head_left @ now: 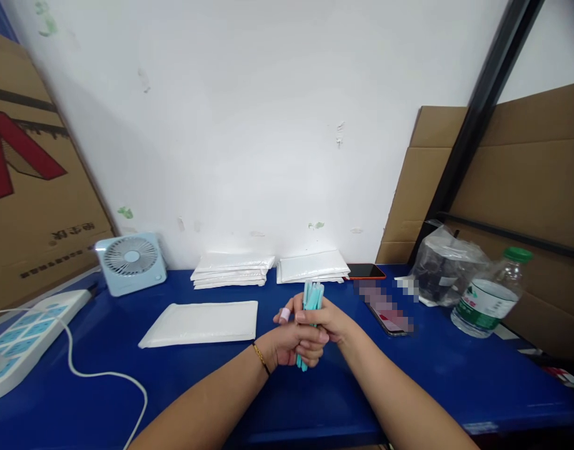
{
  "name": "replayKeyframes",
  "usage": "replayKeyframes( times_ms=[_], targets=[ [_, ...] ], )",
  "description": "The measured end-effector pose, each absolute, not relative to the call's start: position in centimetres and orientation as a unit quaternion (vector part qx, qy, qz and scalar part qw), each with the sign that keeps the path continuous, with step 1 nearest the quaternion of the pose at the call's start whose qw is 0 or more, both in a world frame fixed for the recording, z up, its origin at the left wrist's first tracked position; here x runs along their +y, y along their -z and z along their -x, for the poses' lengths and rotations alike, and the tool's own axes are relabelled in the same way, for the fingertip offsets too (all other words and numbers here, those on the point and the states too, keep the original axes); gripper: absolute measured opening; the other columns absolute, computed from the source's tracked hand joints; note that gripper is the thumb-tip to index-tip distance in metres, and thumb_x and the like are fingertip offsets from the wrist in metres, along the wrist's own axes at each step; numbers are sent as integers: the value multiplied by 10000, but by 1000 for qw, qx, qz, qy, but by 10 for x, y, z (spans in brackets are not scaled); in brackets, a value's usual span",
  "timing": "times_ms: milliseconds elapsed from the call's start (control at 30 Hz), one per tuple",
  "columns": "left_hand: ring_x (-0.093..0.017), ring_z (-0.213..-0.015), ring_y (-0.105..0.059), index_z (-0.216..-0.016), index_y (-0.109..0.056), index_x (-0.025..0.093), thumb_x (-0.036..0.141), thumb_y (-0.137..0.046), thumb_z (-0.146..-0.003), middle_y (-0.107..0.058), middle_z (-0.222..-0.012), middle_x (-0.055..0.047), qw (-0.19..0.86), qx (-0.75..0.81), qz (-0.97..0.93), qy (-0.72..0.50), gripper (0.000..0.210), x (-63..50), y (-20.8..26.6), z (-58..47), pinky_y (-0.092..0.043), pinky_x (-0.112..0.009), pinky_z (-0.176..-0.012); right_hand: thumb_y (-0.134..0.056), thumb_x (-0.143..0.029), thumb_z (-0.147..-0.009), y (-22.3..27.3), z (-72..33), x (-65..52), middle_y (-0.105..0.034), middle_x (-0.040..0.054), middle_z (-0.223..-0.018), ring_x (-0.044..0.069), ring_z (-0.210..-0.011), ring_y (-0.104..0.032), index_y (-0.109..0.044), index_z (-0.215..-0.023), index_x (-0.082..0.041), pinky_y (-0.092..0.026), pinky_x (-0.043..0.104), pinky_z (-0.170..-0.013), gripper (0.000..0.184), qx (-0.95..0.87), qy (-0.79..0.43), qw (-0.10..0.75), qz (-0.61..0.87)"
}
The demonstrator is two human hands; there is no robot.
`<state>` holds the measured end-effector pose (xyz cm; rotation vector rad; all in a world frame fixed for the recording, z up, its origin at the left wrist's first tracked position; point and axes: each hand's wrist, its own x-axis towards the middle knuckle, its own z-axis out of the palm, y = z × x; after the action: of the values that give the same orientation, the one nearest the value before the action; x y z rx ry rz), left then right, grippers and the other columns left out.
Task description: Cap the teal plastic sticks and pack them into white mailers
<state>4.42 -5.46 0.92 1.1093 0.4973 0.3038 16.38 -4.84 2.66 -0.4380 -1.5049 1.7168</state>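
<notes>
A bundle of slim turquoise sticks is held upright above the front middle of the blue table. My left hand, with a gold and dark bracelet at the wrist, is closed around its lower part. Higher up, my right hand grips the same bundle, and the hands touch and overlap. One fingertip on the left side of the grip carries a pale pink wrap. Fingers cover the middle of the bundle; the sticks' exact kind is unclear. To the left, a white padded envelope lies flat on the table.
Two stacks of white padded envelopes lie along the wall. A light-blue fan, power strip and white cable are left. Right are two phones, a plastic bag and a green-capped bottle.
</notes>
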Motion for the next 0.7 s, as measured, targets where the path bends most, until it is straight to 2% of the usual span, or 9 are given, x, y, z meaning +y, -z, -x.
replayKeyframes(
  times_ms=[133,233,300,433,533,600,633,667,700],
  targets=[
    [-68,-502,-416,-683,-500,143,156,-618,-596,-484,-548,45,628,347,-605,-345,147,-59,-13,-54,-309,-203,-490,-672,-347,-668,-23,-156,-47,-659,80,-773,233,-778,-609,-620,-708,-152,-470,353,-715,206,-520,-536,560,358],
    [-69,-520,-406,-731,-500,159,182,-599,-646,-493,-575,50,540,397,-611,-421,133,-64,-17,-60,-293,-198,-486,-673,-352,-665,-26,-161,-47,-659,82,-775,233,-777,-606,-630,-731,-148,-460,346,-718,219,-516,-494,585,383],
    [-56,-443,-331,-607,-428,169,269,-588,-691,-403,-487,64,600,404,-590,-359,207,-70,-21,-61,-238,-195,-435,-708,-328,-624,-30,-168,-51,-653,66,-806,237,-833,-605,-609,-716,-159,-455,359,-761,217,-554,-565,533,300],
    [-38,-361,-143,-508,-213,194,390,-585,-699,-192,-409,93,841,224,-489,-56,462,-91,-23,-59,-127,-197,-382,-762,-351,-526,-40,-176,-73,-651,60,-801,257,-875,-608,-571,-613,-156,-406,434,-873,287,-619,-704,341,77],
    [-39,-353,-127,-515,-195,190,427,-604,-679,-165,-407,98,869,136,-475,1,500,-108,-27,-60,-136,-189,-373,-722,-391,-594,-42,-177,-93,-652,47,-688,246,-809,-632,-517,-526,-162,-315,470,-960,315,-627,-698,345,24],
    [-45,-375,-235,-523,-297,183,449,-605,-684,-252,-434,81,806,167,-566,-41,438,-115,-32,-55,-230,-187,-399,-679,-384,-664,-42,-180,-103,-615,16,-584,225,-756,-636,-463,-504,-176,-311,466,-963,339,-603,-675,422,55],
    [-63,-432,-350,-569,-400,176,450,-621,-675,-353,-486,58,738,206,-638,-83,368,-117,-35,-50,-314,-203,-453,-655,-381,-696,-42,-183,-106,-576,-7,-529,202,-700,-629,-437,-507,-183,-353,451,-924,350,-576,-664,469,82],
    [-110,-567,-480,-673,-507,168,444,-650,-649,-485,-608,15,639,255,-715,-125,312,-116,-36,-43,-397,-243,-560,-630,-385,-726,-41,-188,-108,-521,-32,-476,170,-609,-604,-415,-518,-190,-412,420,-845,357,-543,-656,513,111],
    [-183,-759,-543,-823,-567,167,443,-683,-611,-567,-795,-32,513,317,-780,-169,366,-113,-35,-34,-426,-300,-700,-604,-390,-753,-41,-193,-109,-455,-56,-435,131,-496,-542,-400,-533,-195,-455,372,-727,358,-506,-648,552,141]
  ],
)
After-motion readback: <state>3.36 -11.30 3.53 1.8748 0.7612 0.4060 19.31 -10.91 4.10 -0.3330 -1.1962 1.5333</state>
